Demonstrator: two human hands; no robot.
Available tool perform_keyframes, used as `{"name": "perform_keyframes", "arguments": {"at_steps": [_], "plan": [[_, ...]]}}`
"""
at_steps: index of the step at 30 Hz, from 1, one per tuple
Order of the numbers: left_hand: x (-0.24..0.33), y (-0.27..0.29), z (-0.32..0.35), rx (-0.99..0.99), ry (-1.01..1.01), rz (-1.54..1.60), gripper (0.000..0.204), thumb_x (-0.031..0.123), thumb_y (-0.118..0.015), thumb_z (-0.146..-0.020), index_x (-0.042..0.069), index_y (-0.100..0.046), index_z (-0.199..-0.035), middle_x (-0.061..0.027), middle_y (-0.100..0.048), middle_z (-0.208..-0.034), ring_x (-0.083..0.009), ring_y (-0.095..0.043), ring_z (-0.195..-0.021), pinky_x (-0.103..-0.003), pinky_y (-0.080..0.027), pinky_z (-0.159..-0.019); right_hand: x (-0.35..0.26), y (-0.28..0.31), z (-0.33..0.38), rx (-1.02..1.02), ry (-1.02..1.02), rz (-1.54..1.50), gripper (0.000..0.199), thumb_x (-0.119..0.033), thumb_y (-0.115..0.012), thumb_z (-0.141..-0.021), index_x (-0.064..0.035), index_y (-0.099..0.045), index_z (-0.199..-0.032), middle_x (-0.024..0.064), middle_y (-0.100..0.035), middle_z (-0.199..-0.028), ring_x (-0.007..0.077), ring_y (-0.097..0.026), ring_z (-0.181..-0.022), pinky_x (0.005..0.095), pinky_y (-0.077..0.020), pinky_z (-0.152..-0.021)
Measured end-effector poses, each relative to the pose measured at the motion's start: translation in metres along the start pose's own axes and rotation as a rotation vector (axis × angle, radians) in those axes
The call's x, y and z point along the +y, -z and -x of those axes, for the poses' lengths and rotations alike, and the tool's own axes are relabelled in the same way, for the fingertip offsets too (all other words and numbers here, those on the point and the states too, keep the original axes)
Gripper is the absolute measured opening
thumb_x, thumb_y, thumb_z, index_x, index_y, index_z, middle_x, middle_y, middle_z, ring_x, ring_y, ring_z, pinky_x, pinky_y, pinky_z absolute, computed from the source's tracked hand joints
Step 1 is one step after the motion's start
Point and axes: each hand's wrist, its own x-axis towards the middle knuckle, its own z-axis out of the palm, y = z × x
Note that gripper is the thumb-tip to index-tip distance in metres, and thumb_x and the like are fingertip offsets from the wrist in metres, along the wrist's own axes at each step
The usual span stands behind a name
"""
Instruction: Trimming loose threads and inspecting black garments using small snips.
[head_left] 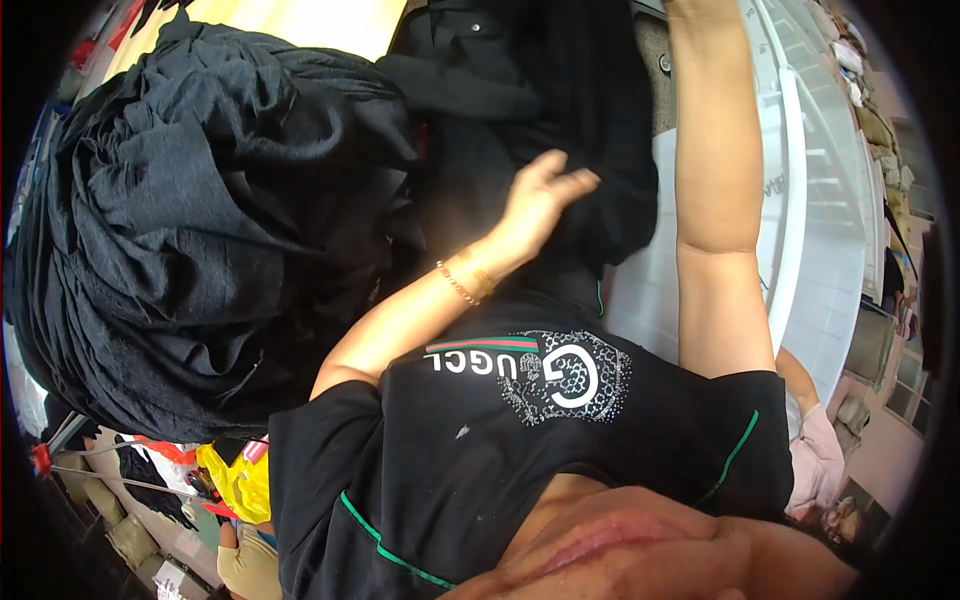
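- Your left hand (545, 195) lay near the centre of the view, on a black garment (530, 90) that spread from 12 o'clock down to the middle.
- Its fingers (578, 181) were loosely bent and close together and rested on the cloth without gripping a fold; the thumb stood apart.
- A gold bracelet (462, 280) sat on that wrist.
- Your right forearm (715, 150) ran up toward 1 o'clock and left the view at the top edge, so I could not tell how its fingers stood.
- A big pile of black cloth (200, 230) filled the 9 to 10 o'clock side, just beside the garment.
- A white ribbed surface (830, 250) lay at 3 o'clock, beyond your right arm.
- A yellow bag (240, 480) showed at 7 o'clock, below the pile.
- Another person's pink sleeve (815, 460) appeared at 4 o'clock, well apart from your hands.
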Motion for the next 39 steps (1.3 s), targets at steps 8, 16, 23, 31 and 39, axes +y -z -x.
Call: {"name": "perform_keyframes", "arguments": {"at_steps": [8,16,23,31,39], "plan": [[-0.028,0.033,-0.013,0.36,0.106,0.187,0.056,0.031,-0.077,-0.084,0.001,-0.051,-0.124,-0.0111,-0.058,-0.128,-0.02,-0.051,-0.124,-0.036,-0.034,-0.11,0.193,0.143,0.073,-0.096,-0.552,0.787,0.062,-0.048,-0.055,-0.098,0.0006,-0.053,-0.136,0.0122,-0.056,-0.137,0.0205,-0.053,-0.12,0.0321,-0.0398,-0.104],[-0.035,0.051,-0.051,0.21,0.254,0.358,0.079,0.044,-0.078,-0.082,-0.006,-0.05,-0.137,-0.0139,-0.052,-0.142,-0.0261,-0.049,-0.13,-0.038,-0.035,-0.114,0.278,0.169,0.131,-0.136,-0.779,0.931,0.079,-0.056,-0.052,-0.094,0.0007,-0.04,-0.147,0.0213,-0.044,-0.15,0.0321,-0.039,-0.141,0.037,-0.0273,-0.117],[-0.028,0.039,-0.092,0.194,0.394,0.476,0.064,0.042,-0.076,-0.086,-0.001,-0.059,-0.13,-0.0117,-0.061,-0.132,-0.0257,-0.057,-0.121,-0.039,-0.042,-0.108,0.272,0.18,0.166,-0.262,-1.004,0.938,0.073,-0.059,-0.044,-0.095,-0.0068,-0.044,-0.146,0.0155,-0.044,-0.15,0.0312,-0.039,-0.141,0.0383,-0.0293,-0.116],[-0.045,0.049,-0.151,0.199,0.3,0.592,0.052,0.036,-0.069,-0.091,0.002,-0.058,-0.13,-0.0139,-0.061,-0.131,-0.0313,-0.055,-0.122,-0.046,-0.04,-0.11,0.277,0.212,0.157,-0.292,-0.928,0.794,0.061,-0.054,-0.045,-0.095,0.0012,-0.07,-0.105,0.0239,-0.068,-0.108,0.0383,-0.062,-0.109,0.046,-0.0444,-0.092],[-0.044,0.063,-0.164,0.221,0.356,0.81,0.049,0.036,-0.058,-0.094,0.002,-0.057,-0.13,-0.0156,-0.061,-0.131,-0.0348,-0.054,-0.123,-0.048,-0.04,-0.109,0.236,0.187,0.146,-0.183,-0.913,0.78,0.071,-0.062,-0.042,-0.095,0.0028,-0.069,-0.105,0.0213,-0.071,-0.102,0.035,-0.065,-0.103,0.0412,-0.0456,-0.09]]}}
